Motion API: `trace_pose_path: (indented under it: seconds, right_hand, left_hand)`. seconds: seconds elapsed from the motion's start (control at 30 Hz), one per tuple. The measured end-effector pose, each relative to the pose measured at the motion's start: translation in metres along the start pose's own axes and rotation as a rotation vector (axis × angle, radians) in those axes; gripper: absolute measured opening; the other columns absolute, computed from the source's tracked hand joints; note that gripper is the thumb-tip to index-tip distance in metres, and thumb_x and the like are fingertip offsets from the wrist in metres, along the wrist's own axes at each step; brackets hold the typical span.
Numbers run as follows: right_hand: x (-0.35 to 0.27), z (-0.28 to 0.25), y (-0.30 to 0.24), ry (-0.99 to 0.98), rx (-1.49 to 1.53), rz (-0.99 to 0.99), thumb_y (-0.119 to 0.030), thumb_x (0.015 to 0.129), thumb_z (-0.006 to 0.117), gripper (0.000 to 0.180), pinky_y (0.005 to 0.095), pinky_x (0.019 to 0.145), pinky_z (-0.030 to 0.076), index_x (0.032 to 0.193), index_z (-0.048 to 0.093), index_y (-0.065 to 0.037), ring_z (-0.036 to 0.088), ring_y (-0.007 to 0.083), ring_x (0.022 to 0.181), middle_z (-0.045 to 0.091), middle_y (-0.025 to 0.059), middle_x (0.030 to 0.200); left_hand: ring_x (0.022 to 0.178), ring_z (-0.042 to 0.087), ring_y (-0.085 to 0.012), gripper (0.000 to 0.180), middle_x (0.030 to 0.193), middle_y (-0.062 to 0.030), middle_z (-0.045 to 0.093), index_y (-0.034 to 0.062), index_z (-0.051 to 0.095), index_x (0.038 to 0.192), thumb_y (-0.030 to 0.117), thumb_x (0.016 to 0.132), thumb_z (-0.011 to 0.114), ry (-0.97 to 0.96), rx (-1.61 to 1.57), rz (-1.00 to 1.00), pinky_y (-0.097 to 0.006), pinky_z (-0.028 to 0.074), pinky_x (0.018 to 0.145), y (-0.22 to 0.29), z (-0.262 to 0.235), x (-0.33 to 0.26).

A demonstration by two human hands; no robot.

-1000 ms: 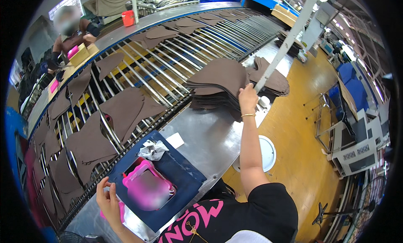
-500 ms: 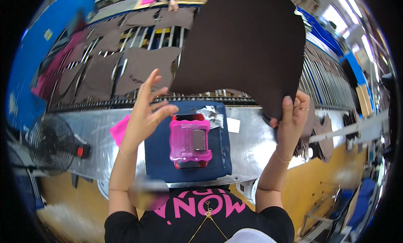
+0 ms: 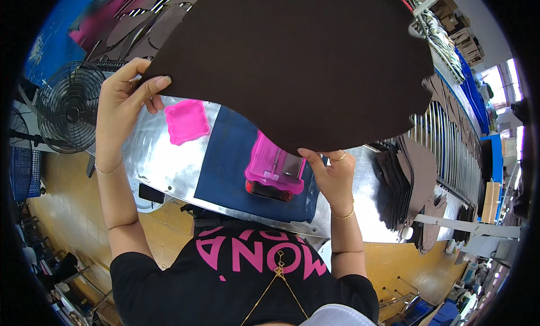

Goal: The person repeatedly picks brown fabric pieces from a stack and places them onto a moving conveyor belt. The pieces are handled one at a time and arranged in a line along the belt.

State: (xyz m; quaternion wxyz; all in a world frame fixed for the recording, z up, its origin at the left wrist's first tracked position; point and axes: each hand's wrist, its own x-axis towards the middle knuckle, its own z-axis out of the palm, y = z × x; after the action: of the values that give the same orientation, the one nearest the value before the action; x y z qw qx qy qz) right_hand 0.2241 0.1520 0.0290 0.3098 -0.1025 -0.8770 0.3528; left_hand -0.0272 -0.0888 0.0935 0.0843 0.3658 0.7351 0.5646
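A large dark brown sheet, like a cut piece of leather [image 3: 292, 67], hangs raised over the bench and fills the upper middle. My left hand [image 3: 130, 95] pinches its left corner between thumb and fingers. At its lower edge my right hand [image 3: 333, 171] grips it too, thumb on the near face, the other fingers partly hidden behind. Below the sheet, partly covered by it, a pink tray [image 3: 273, 168] with wavy edges sits on a red and black base, a dark rectangular thing inside it. It rests on a dark blue mat [image 3: 225, 157].
A second pink tray [image 3: 187, 122] lies on the metal bench [image 3: 152, 157]. A black fan [image 3: 70, 106] stands at left. Stacked brown pieces [image 3: 413, 174] hang at the right by a white bar [image 3: 467, 226]. A slatted rack [image 3: 450, 140] with brown pieces runs beyond.
My left hand, open and empty before, has taken hold of the brown sheet's left corner. The sheet is spread wider between my hands. The view has shifted.
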Motion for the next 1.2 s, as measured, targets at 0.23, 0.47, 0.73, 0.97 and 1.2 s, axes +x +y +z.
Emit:
trace_pose_path:
  seconds: [0.23, 0.47, 0.73, 0.97, 1.2]
  right_hand:
    - [-0.03, -0.022, 0.019, -0.013, -0.214, -0.044, -0.002, 0.072, 0.074, 0.012, 0.033, 0.07, 0.047, 0.084, 0.071, -0.005, 0.064, 0.025, 0.067, 0.069, 0.008, 0.077]
    - [-0.093, -0.06, 0.046, -0.009, -0.175, 0.16, -0.004, 0.074, 0.069, 0.016, 0.0308, 0.076, 0.041, 0.09, 0.069, -0.005, 0.058, 0.0156, 0.069, 0.067, 0.0048, 0.076]
    - [-0.165, -0.159, 0.052, 0.472, -0.095, 0.447, -0.012, 0.088, 0.065, 0.013, 0.0204, 0.063, 0.04, 0.091, 0.065, 0.001, 0.048, 0.0056, 0.069, 0.059, -0.0022, 0.074]
    - [-0.121, -0.218, 0.014, 0.622, -0.487, 0.418, -0.012, 0.089, 0.065, 0.018, 0.0192, 0.06, 0.038, 0.096, 0.064, 0.005, 0.047, 0.0054, 0.068, 0.057, -0.002, 0.075]
    - [-0.087, -0.241, 0.058, 0.544, -0.473, 0.57, -0.017, 0.09, 0.062, 0.033, 0.0253, 0.082, 0.045, 0.117, 0.06, 0.002, 0.059, 0.0145, 0.092, 0.064, 0.0114, 0.104]
  left_hand:
    - [0.056, 0.058, -0.0064, 0.007, 0.07, -0.0028, 0.059, -0.0048, 0.062, 0.089, 0.001, 0.086, 0.062, -0.199, -0.016, -0.108, -0.02, 0.044, 0.049, -0.011, 0.025, -0.016]
    - [0.062, 0.058, -0.0226, 0.008, 0.071, -0.009, 0.054, -0.0008, 0.065, 0.082, 0.005, 0.078, 0.068, -0.458, 0.241, 0.221, -0.031, 0.045, 0.055, -0.017, 0.097, -0.01]
    - [0.068, 0.059, -0.0275, 0.02, 0.081, -0.0062, 0.051, 0.0069, 0.068, 0.089, 0.017, 0.073, 0.074, -0.666, 0.307, 0.475, -0.036, 0.047, 0.058, 0.01, 0.171, -0.004]
    - [0.056, 0.051, -0.0123, 0.037, 0.068, -0.0059, 0.055, -0.0006, 0.06, 0.086, 0.033, 0.08, 0.073, -0.784, -0.388, 0.545, -0.027, 0.04, 0.048, 0.096, 0.227, 0.072]
    - [0.04, 0.053, -0.0088, 0.028, 0.054, -0.0045, 0.055, -0.002, 0.062, 0.09, 0.026, 0.089, 0.063, -0.685, -0.026, 0.274, -0.021, 0.043, 0.039, 0.099, 0.262, 0.148]
